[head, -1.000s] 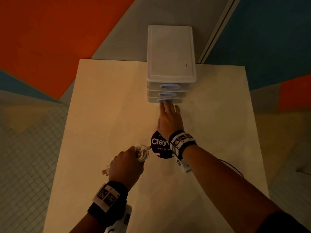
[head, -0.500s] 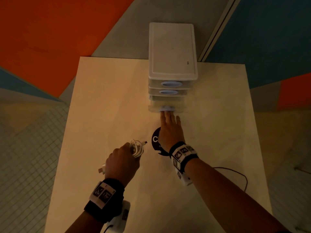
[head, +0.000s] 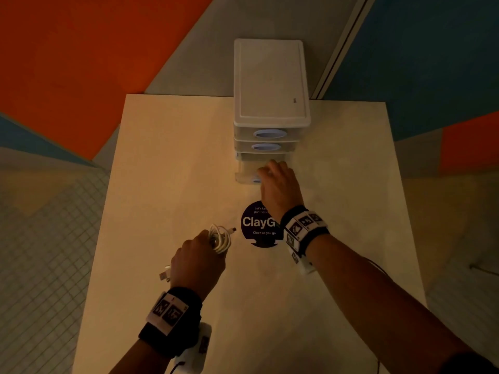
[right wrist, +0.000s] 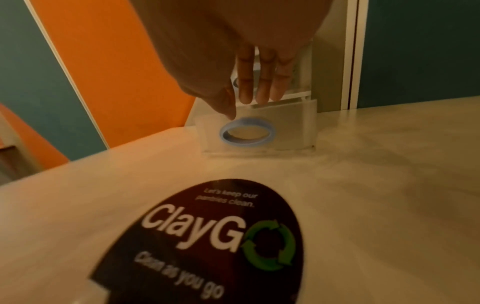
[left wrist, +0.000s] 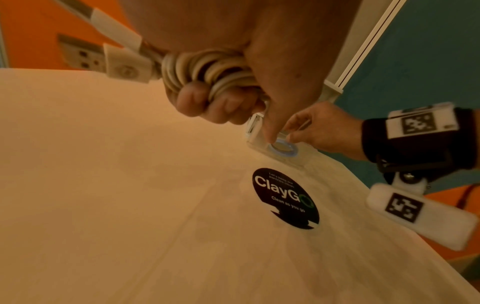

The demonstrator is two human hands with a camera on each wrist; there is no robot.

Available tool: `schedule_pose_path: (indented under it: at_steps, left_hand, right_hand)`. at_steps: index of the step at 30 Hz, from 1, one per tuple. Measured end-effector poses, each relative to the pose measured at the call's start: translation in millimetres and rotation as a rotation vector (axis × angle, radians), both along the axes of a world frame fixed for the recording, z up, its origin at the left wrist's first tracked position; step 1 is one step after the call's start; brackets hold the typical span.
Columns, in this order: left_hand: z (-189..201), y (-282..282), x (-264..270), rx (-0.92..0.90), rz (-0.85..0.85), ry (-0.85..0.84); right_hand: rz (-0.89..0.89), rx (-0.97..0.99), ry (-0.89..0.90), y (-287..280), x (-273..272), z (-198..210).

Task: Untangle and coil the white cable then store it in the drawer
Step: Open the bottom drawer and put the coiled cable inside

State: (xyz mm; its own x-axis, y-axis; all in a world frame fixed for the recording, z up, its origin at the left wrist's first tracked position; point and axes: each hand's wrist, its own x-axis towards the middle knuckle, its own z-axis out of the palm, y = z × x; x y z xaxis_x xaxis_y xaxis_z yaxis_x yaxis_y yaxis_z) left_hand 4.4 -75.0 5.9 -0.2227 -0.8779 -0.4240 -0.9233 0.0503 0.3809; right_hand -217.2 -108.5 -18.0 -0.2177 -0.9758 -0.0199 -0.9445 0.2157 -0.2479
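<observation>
L hand (head: 198, 261) is clenching the coiled white cable (head: 220, 238) in a fist just above the table (head: 162, 157), w/ loops sticking out past the knuckles and the USB plug (left wrist: 85, 55) dangling at the wrist side. Prob. it's gripping tight so the coil isn't springing apart while waiting. To its right, the ClayGo sticker (head: 259, 225) is lying on the tabletop. R hand (head: 279, 187) is reaching over the front of the bottom drawer (head: 244, 171) of the drawer unit (head: 270, 82), fingers fairly straight, tips hooking its top edge above the blue ring pull (right wrist: 246, 134). The drawer is sitting partly pulled out, likely opening room for the coil; not yet stored.
</observation>
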Motion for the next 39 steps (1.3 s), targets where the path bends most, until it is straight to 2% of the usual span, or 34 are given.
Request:
schedule_pose_path:
  at_steps: [7, 15, 21, 26, 29, 33, 35, 39]
  left_hand:
    - [1.2, -3.6, -2.5, -0.014, -0.007, -0.002]
    - [2.3, -12.1, -4.1, 0.007, 0.027, -0.014]
    - [26.2, -26.5, -30.4, 0.134, 0.034, 0.096]
    - [47.5, -67.1, -85.6, 0.419, -0.024, 0.241]
    - [42.5, -86.5, -126.7, 0.368, -0.104, 0.147]
    - [24.6, -105.7, -171.1, 0.286, -0.312, -0.063]
    - [12.1, -112.6, -180.3, 0.314, -0.327, -0.155]
    - [-3.9, -118.0, -186.9, 0.34, -0.358, -0.166]
  right_hand:
    - [0.059, 0.087, 0.021, 0.6, 0.5, 2.8]
    - [0.091, 0.154, -0.043, 58.9, 20.4, -2.0]
    - [0.119, 0.09, -0.078, 78.3, 22.3, -2.8]
    - [0.084, 0.138, -0.119, 96.8, 7.1, 2.6]
    - [0.104, 0.158, -0.131, 109.0, 4.7, 1.8]
    - [0.125, 0.154, -0.143, 112.5, 2.6, 1.2]
    - [0.134, 0.156, -0.144, 112.1, 0.9, 1.4]
    - [0.151, 0.161, -0.16, 111.6, -4.6, 1.9]
